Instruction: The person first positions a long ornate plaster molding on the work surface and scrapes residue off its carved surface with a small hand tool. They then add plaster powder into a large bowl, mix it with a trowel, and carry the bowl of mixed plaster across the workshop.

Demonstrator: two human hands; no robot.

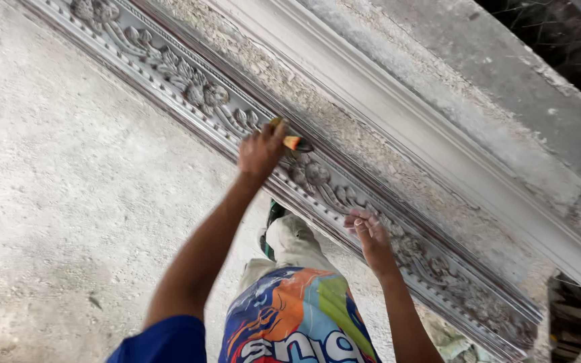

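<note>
rough concrete floor (68, 202) carries a long carved moulding (371, 208). your left hand (260, 151) grips a small brush (295, 142) on its upper edge; your right hand (369, 232) rests fingers loosely curled on the carving. brush seems light, stiff-handled; grip the handle.

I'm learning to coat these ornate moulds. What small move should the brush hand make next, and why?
Probably draw the brush a little further along the carved mould. The left hand holds its bristles at the floral relief's edge, and the right hand rests on the mould lower down, steadying it.
</note>
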